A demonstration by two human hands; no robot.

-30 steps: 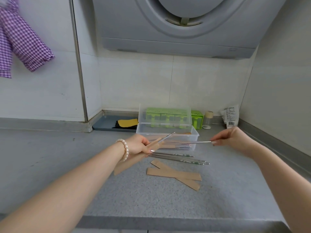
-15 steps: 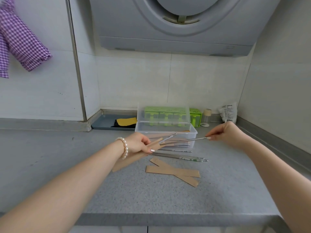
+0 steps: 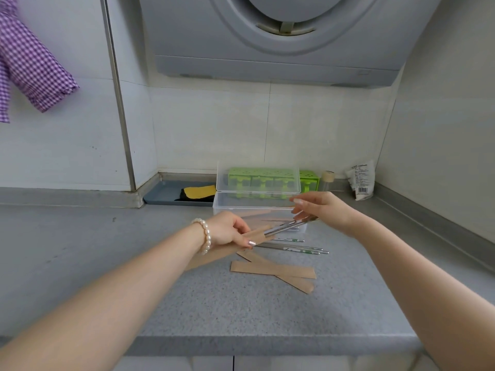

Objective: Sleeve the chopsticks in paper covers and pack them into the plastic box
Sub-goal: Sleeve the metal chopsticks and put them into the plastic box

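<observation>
Left hand (image 3: 227, 231): fingers pinch the open end of a brown paper cover (image 3: 214, 254), thumb on top, the cover running down and left under the wrist. A pearl bracelet (image 3: 205, 235) sits on that wrist. Right hand (image 3: 321, 210): fingers closed on the far ends of a pair of metal chopsticks (image 3: 288, 227), index finger extended above them. The chopstick tips sit in the mouth of the cover; most of their length is exposed between the two hands.

On the grey worktop (image 3: 241, 311), just near of the hands, loose chopsticks (image 3: 292, 247) lie side by side. Nearer still, two empty covers (image 3: 273, 270) lie crossed, one over the other.

Just beyond the hands stands the clear plastic box (image 3: 257, 207), lid raised at the back; brown sleeved items show through its wall, number unclear. Behind it is a green holder (image 3: 309, 179), to its left a grey tray (image 3: 166, 194) with a yellow and black cloth.
</observation>
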